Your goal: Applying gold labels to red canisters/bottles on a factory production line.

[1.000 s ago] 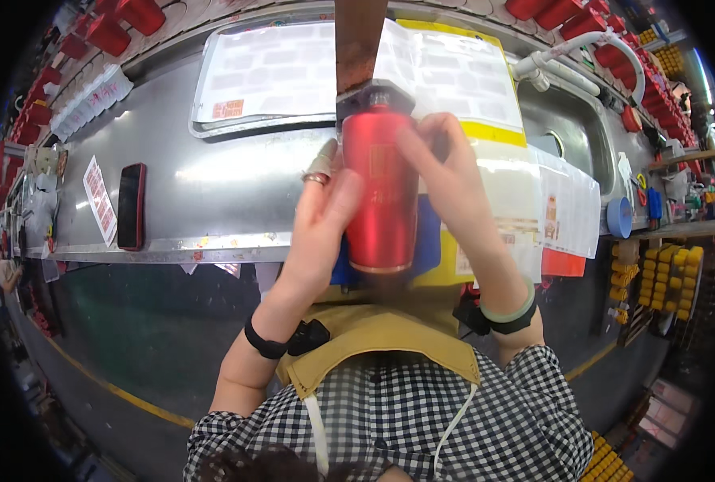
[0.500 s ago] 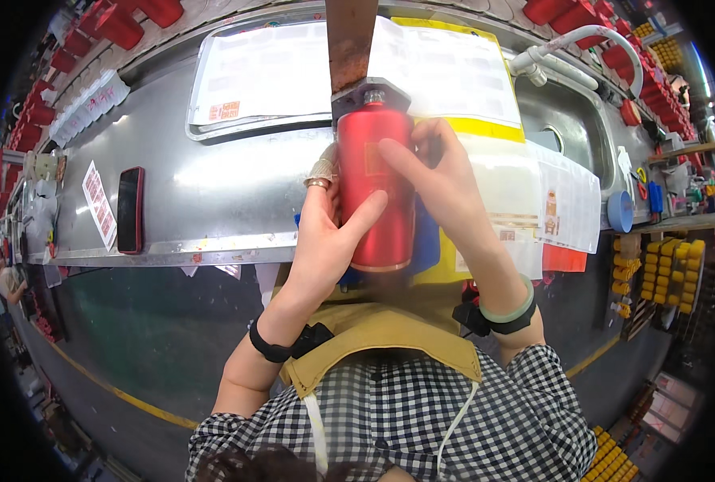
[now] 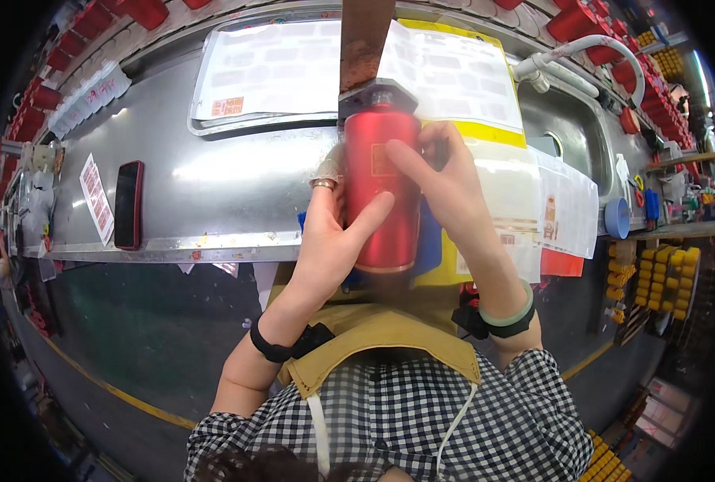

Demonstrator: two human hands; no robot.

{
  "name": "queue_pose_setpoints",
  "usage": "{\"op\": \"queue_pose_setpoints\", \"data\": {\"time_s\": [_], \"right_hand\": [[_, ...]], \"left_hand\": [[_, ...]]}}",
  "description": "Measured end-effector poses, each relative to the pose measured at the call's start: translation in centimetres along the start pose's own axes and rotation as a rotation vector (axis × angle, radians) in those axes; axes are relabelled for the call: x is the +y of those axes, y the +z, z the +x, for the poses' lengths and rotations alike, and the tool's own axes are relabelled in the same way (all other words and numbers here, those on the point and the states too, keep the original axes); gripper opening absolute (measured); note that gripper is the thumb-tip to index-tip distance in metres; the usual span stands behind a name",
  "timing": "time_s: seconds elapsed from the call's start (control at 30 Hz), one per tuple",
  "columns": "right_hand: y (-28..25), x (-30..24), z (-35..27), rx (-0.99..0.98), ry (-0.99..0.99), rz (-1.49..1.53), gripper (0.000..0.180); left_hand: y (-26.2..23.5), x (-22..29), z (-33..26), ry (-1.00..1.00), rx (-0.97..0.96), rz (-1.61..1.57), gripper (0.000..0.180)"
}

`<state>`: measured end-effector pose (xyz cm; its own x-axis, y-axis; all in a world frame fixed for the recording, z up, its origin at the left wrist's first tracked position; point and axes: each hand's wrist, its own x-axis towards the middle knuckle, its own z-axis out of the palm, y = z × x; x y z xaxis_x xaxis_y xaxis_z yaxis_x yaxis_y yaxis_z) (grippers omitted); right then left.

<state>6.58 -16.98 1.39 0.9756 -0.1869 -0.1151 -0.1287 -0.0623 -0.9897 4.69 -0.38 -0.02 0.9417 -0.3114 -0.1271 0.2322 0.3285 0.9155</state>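
Observation:
A red metal bottle [image 3: 383, 229] lies lengthwise in front of me, its narrow neck at a dark angular holder [image 3: 397, 91] on a rusty upright bar [image 3: 365, 44]. My left hand [image 3: 333, 233] grips the bottle's left side, thumb on the front and fingers wrapped behind it, partly hidden. A whitish cover [image 3: 327, 169] sits on one of its fingers. My right hand [image 3: 446, 181] is closed on the upper right side. Its thumb presses at a small gold-outlined rectangular decal [image 3: 382, 160], and the other fingers curl by the bottle's shoulder.
Behind the bar a tray [image 3: 205, 128] bears printed white sheets. To the right are a yellow board [image 3: 498, 132], hanging printed sheets [image 3: 566, 201], and a sink [image 3: 566, 116] with a white tap [image 3: 590, 36]. A phone [image 3: 128, 205] and a sticker strip [image 3: 96, 197] lie left on the metal counter.
The bottle, holder and both hands appear slightly farther right as the view shifts a little. Both hands keep nearly the same grip, the right thumb still at the decal.

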Motion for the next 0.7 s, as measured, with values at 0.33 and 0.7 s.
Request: {"op": "queue_pose_setpoints", "data": {"time_s": [0.33,0.7], "right_hand": [[-1.6,-2.0,-6.4,-0.007,-0.049,-0.033,0.018],[-0.2,-1.4,-7.6,0.022,-0.218,-0.364,0.016]], "left_hand": [[-0.8,-0.3,-0.1,-0.006,-0.040,-0.079,0.058],[-0.5,0.2,0.0,-0.046,-0.015,-0.072,0.057]]}}
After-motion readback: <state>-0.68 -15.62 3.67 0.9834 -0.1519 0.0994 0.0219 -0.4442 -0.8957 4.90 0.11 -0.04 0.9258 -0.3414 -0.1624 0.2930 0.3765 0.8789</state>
